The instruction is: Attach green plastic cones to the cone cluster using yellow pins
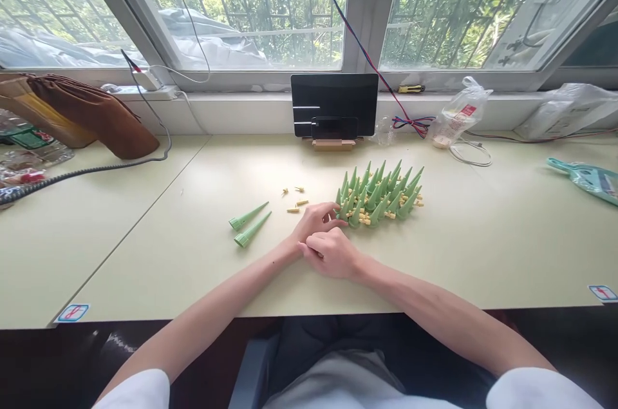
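A dense cluster of green plastic watering spikes [374, 193] stands points up on the table, with small yellow valves [365, 219] between them. At its left edge, my left hand [316, 221] has its fingers closed round the nearest green spike [338, 201]. My right hand [334, 253] is curled loosely closed just in front of my left wrist, and nothing shows in its fingers. Two more green spikes [253, 228] lie on their sides to the left. Several loose yellow valves [293, 210] lie between these and the cluster.
A black tablet [335, 103] leans on a stand at the back. Clear plastic bags [461, 116] and coiled wires [414, 124] are at the back right. A teal dustpan-like item [586, 178] lies far right. A brown bag [96, 116] and a dark cable [96, 167] occupy the left.
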`<state>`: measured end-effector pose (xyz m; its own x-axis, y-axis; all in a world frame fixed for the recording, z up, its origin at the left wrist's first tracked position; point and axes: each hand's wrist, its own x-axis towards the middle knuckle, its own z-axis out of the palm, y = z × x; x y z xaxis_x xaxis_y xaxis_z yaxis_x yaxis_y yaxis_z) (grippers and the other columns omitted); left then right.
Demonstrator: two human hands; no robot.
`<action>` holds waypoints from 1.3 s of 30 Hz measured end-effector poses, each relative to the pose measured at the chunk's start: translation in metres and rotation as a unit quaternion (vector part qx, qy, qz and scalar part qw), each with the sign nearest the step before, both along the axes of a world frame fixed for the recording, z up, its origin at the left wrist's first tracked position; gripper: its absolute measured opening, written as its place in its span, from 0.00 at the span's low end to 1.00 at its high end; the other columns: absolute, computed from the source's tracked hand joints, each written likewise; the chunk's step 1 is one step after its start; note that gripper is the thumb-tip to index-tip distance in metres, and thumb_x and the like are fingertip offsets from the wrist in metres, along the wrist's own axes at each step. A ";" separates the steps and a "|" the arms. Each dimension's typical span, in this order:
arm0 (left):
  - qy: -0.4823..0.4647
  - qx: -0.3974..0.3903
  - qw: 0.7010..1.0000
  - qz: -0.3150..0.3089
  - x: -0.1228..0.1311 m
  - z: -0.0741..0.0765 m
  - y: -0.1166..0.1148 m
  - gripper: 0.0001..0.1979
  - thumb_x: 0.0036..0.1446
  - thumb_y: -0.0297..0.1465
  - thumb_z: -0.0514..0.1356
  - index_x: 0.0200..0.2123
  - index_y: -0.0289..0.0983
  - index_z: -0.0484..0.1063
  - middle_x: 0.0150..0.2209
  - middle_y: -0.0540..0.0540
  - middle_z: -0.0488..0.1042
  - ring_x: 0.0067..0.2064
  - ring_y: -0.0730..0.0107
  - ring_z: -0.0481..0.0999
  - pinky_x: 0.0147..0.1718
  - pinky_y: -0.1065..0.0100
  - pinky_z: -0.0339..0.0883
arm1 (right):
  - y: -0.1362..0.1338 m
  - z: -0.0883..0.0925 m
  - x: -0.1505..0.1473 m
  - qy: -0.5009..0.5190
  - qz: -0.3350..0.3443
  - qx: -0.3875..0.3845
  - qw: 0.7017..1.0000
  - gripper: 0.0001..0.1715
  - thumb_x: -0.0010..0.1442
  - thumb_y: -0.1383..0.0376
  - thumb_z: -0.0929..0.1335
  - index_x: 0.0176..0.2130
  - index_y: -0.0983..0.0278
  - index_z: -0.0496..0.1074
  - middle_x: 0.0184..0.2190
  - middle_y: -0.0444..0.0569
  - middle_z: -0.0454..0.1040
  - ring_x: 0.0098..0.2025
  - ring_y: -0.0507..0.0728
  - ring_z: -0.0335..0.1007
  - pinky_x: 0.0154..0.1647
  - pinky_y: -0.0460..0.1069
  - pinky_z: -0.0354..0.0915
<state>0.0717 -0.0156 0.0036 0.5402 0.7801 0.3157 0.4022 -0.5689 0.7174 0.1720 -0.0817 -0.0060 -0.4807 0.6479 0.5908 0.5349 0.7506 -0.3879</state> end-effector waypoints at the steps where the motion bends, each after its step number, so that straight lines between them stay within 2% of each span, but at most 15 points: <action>1: -0.006 -0.008 1.000 -0.002 0.000 -0.001 0.000 0.11 0.56 0.39 0.64 0.35 0.37 0.72 0.26 0.51 0.72 0.26 0.73 0.67 0.28 0.69 0.62 | 0.000 0.000 0.000 0.002 -0.001 0.000 1.000 0.25 0.68 0.64 0.58 0.20 0.62 0.57 0.16 0.43 0.63 0.19 0.50 0.52 0.24 0.50 0.45; 8: -0.012 -0.007 1.000 0.000 -0.004 -0.007 -0.004 0.10 0.56 0.36 0.65 0.38 0.37 0.72 0.27 0.51 0.75 0.26 0.74 0.67 0.28 0.71 0.64 | -0.003 0.001 -0.001 0.017 0.016 0.015 1.000 0.24 0.68 0.66 0.59 0.20 0.62 0.55 0.15 0.41 0.59 0.18 0.49 0.48 0.24 0.49 0.44; 11: 0.008 0.008 1.000 0.008 -0.010 0.000 -0.005 0.08 0.56 0.34 0.65 0.39 0.38 0.73 0.31 0.51 0.77 0.27 0.74 0.71 0.31 0.71 0.66 | -0.004 0.003 -0.002 0.019 0.024 0.028 0.999 0.24 0.68 0.65 0.59 0.20 0.62 0.55 0.15 0.41 0.59 0.19 0.49 0.46 0.23 0.48 0.44; 14: 0.056 0.034 0.997 0.033 -0.027 0.022 -0.006 0.07 0.58 0.31 0.63 0.40 0.38 0.74 0.35 0.49 0.78 0.29 0.72 0.74 0.35 0.69 0.67 | -0.003 0.004 -0.001 0.023 0.020 0.018 0.999 0.23 0.67 0.65 0.60 0.21 0.63 0.56 0.16 0.41 0.59 0.20 0.48 0.46 0.23 0.48 0.44; 17: 0.138 0.042 0.986 0.088 -0.053 0.052 -0.004 0.05 0.58 0.32 0.62 0.38 0.39 0.74 0.32 0.50 0.78 0.30 0.69 0.74 0.33 0.68 0.66 | -0.001 0.003 0.001 0.044 0.005 -0.030 0.999 0.23 0.68 0.65 0.60 0.21 0.62 0.52 0.17 0.39 0.55 0.20 0.48 0.44 0.23 0.47 0.45; 19: 0.201 0.044 0.968 0.145 -0.072 0.069 -0.003 0.05 0.60 0.32 0.59 0.36 0.39 0.74 0.32 0.48 0.78 0.30 0.67 0.74 0.31 0.67 0.64 | 0.002 0.002 0.003 0.071 -0.005 -0.066 0.995 0.24 0.68 0.65 0.60 0.22 0.62 0.48 0.18 0.38 0.51 0.20 0.48 0.42 0.24 0.47 0.45; 21: 0.278 0.026 0.941 0.190 -0.089 0.078 -0.001 0.05 0.59 0.31 0.58 0.36 0.38 0.74 0.33 0.46 0.77 0.32 0.64 0.75 0.29 0.67 0.61 | 0.006 0.000 0.004 0.096 -0.017 -0.094 0.991 0.24 0.68 0.65 0.60 0.23 0.61 0.45 0.18 0.38 0.49 0.21 0.48 0.42 0.24 0.47 0.45; 25: 0.427 -0.031 0.876 0.222 -0.111 0.076 -0.001 0.03 0.54 0.26 0.57 0.30 0.37 0.70 0.30 0.44 0.73 0.29 0.61 0.72 0.25 0.66 0.56 | 0.011 -0.002 0.004 0.117 -0.038 -0.139 0.983 0.24 0.68 0.63 0.60 0.24 0.61 0.44 0.18 0.38 0.48 0.21 0.48 0.42 0.25 0.47 0.45; 27: 0.464 -0.048 0.858 0.216 -0.115 0.071 -0.003 0.03 0.52 0.24 0.56 0.28 0.37 0.67 0.30 0.43 0.72 0.29 0.62 0.71 0.25 0.66 0.54 | 0.012 -0.002 0.004 0.123 -0.043 -0.156 0.979 0.23 0.67 0.63 0.60 0.24 0.61 0.46 0.19 0.39 0.50 0.22 0.49 0.44 0.25 0.47 0.46; 31: 0.482 -0.077 0.851 0.191 -0.117 0.065 -0.006 0.04 0.52 0.23 0.54 0.30 0.38 0.65 0.34 0.42 0.72 0.29 0.62 0.71 0.24 0.67 0.54 | 0.014 0.001 0.005 0.129 -0.055 -0.190 0.972 0.19 0.67 0.64 0.60 0.25 0.61 0.52 0.21 0.39 0.54 0.23 0.49 0.48 0.26 0.47 0.48; 35: 0.490 -0.086 0.850 0.175 -0.118 0.061 -0.006 0.06 0.52 0.21 0.53 0.30 0.38 0.63 0.34 0.42 0.71 0.28 0.63 0.70 0.24 0.67 0.52 | 0.015 0.002 0.006 0.128 -0.053 -0.212 0.967 0.15 0.66 0.65 0.60 0.27 0.62 0.58 0.22 0.41 0.59 0.24 0.50 0.51 0.27 0.47 0.51; 39: 0.456 -0.085 0.869 0.174 -0.115 0.063 -0.004 0.07 0.50 0.21 0.55 0.27 0.38 0.62 0.32 0.43 0.71 0.27 0.64 0.69 0.25 0.67 0.52 | 0.015 0.002 0.006 0.130 -0.054 -0.215 0.966 0.11 0.66 0.66 0.60 0.30 0.63 0.62 0.24 0.42 0.62 0.25 0.50 0.54 0.28 0.47 0.53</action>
